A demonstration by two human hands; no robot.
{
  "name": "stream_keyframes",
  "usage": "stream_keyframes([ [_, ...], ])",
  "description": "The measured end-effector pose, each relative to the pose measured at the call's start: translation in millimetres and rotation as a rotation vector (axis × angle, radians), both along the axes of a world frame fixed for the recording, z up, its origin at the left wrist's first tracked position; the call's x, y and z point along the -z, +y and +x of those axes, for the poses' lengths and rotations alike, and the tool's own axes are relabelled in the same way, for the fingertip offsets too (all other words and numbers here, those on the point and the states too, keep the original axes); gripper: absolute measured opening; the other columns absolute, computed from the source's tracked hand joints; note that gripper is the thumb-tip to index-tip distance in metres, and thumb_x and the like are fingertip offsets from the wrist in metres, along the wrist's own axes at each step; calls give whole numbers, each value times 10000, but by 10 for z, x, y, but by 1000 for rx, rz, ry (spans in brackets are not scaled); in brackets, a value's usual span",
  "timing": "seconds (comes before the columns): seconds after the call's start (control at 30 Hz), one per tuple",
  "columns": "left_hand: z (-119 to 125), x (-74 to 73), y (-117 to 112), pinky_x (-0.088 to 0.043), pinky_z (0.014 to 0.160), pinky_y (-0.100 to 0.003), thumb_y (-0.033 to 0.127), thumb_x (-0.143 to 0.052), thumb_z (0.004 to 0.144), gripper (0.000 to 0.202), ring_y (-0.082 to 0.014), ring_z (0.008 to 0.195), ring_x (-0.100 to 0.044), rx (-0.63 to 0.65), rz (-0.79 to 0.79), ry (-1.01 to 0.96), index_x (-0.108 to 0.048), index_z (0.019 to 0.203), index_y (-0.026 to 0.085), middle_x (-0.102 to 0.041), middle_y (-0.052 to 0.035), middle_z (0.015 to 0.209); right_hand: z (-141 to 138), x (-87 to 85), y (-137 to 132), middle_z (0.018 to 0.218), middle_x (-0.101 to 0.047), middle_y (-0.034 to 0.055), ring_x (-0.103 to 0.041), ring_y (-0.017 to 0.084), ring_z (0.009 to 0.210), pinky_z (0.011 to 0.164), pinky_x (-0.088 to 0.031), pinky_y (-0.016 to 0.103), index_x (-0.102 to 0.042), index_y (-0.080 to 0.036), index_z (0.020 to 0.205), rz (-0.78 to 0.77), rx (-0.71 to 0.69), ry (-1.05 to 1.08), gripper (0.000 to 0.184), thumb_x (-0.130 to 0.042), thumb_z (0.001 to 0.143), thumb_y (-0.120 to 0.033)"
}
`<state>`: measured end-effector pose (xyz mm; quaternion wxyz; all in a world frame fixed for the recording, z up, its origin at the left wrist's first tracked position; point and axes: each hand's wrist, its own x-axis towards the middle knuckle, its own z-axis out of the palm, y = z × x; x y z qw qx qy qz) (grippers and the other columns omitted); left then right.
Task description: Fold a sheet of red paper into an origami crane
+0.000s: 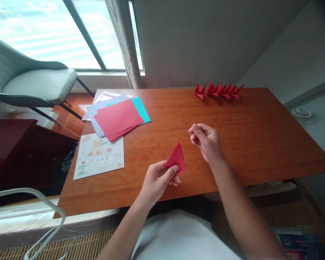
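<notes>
My left hand [158, 178] pinches a folded piece of red origami paper [178, 159], triangular with its point upward, above the table's front edge. The thumb lies across its lower part. Up and to the right of it, my right hand [206, 139] is apart from the paper. Its thumb and index finger are pressed together and the other fingers curl in; whether anything tiny is between the tips cannot be made out. Several red folded paper cranes [218, 91] stand in a row near the table's back edge.
A fanned stack of coloured paper [119, 117], red on top, lies at the table's left. Beside it is a white bear-printed sheet [100, 155]. The wooden table [162, 126] meets the wall at the back. A pale chair [40, 85] stands by the window.
</notes>
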<state>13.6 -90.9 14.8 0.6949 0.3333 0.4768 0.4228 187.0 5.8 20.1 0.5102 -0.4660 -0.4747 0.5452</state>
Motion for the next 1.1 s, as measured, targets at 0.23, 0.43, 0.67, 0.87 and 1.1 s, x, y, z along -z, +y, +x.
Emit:
stream_keyframes([
  [0.23,-30,-6,83,-439,526,-178,432,-726,861,320,-94,521,-607,-44,60,24,-682,776,127,-724,-46,634,-229,23,-398,640,-524,-30,-447,109,589,534,-332,249,-599,-183,701,47,-330,-285,337,-701,871,-456],
  [0.43,65,-27,-4,-480,554,-201,454,-763,817,327,-115,542,-623,-10,9,73,-682,800,138,-715,-36,621,-163,22,-253,655,-502,-36,-426,107,588,527,-324,238,-582,-196,730,29,56,-45,299,-708,864,-432],
  [0.67,-20,-45,17,-504,633,-234,554,-671,867,416,-159,704,-688,-51,73,-12,-693,982,154,-770,-83,828,-180,-114,-367,637,-517,-25,-469,123,583,537,-383,251,-587,-204,695,10,-110,-135,334,-704,856,-473],
  [0.87,16,-13,114,-427,509,-200,462,-769,812,351,-97,486,-565,-28,82,35,-665,737,135,-676,-19,564,-246,-100,-389,691,-629,-11,-566,134,603,554,-445,252,-639,-194,785,-81,-314,-84,329,-754,804,-501],
  [1.1,17,-5,-59,-443,516,-210,475,-785,786,365,-113,491,-585,100,-2,29,-699,753,122,-683,-37,560,-33,-93,-9,543,-517,-51,-471,112,504,510,-371,246,-586,-220,783,157,242,-163,323,-681,883,-513],
])
